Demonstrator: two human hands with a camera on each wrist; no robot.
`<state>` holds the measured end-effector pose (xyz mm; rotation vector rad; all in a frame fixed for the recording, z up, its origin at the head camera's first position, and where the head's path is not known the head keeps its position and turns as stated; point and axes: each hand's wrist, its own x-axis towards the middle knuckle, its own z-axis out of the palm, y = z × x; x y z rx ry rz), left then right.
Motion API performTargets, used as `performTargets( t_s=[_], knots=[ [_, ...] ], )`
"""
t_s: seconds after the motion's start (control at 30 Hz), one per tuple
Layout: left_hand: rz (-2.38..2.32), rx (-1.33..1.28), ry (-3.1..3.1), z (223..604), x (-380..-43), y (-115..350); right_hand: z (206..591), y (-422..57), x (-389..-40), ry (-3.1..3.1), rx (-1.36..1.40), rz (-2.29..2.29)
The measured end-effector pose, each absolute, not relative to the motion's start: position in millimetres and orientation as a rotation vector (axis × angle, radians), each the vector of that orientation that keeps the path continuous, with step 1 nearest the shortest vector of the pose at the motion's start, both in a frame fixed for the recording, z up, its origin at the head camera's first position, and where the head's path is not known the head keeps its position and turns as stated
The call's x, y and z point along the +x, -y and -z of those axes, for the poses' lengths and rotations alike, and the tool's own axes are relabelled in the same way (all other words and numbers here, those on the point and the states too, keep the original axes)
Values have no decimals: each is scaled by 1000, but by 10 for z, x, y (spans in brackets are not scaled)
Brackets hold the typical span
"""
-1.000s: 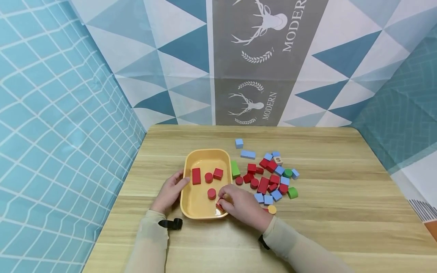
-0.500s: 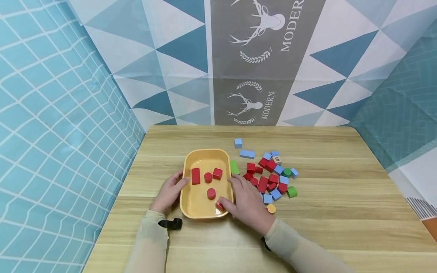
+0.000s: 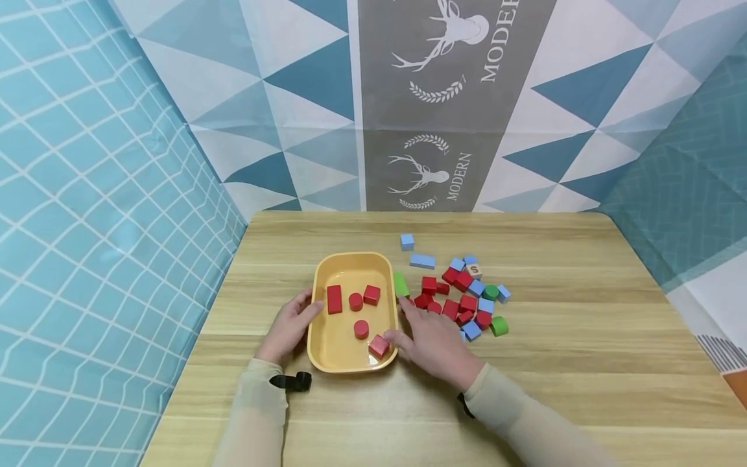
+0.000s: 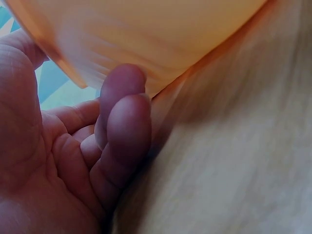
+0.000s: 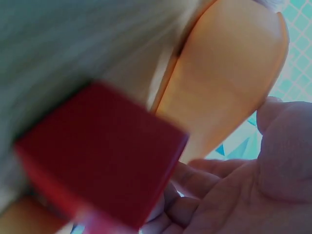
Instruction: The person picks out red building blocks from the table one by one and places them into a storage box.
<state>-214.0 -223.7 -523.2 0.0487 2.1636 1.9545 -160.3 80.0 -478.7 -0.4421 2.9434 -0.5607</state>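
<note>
My left hand (image 3: 288,332) grips the left side of a yellow-orange plastic tray (image 3: 335,350), thumb over the rim. In the left wrist view its fingers (image 4: 129,124) bend against the tray's outer wall. Inside the tray lie a red rectangular block (image 3: 334,299), two red cylinders (image 3: 361,329) and two red cube-like blocks (image 3: 379,346). My right hand (image 3: 440,347) is just outside the right rim, fingers extended and holding nothing, thumb at the rim. A red block (image 5: 102,151) looms large on the table side of the palm in the right wrist view.
Right of the tray spreads a pile of red blocks (image 3: 468,303), with blue blocks (image 3: 471,331), a green cylinder (image 3: 490,292), a green arch (image 3: 499,326) and a lettered block (image 3: 474,270). A green block (image 3: 400,284) sits by the tray. Behind is a long blue block (image 3: 423,261).
The right hand has let go of a red block in the tray's lower right corner and drawn back to the right over the rim. The left hand stays put.
</note>
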Motion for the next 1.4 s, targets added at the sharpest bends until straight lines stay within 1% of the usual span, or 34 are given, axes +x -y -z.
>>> performTargets(
  t_s=[0.33, 0.87, 1.23, 1.4],
  knots=[
    [-1952, 52, -2169, 5220, -2143, 2251, 4825, -1005, -1684, -2951, -530, 405],
    [-1953, 52, -2160, 5210, -2149, 2252, 4925, -921, -1959, -3142, -591, 216],
    [-1956, 79, -2170, 5201, -2148, 2261, 4906, -830, -1968, -3051, -735, 311],
    [-1939, 86, -2177, 5201, -2134, 2259, 4785, -847, -1949, -3209, -733, 401]
  ],
)
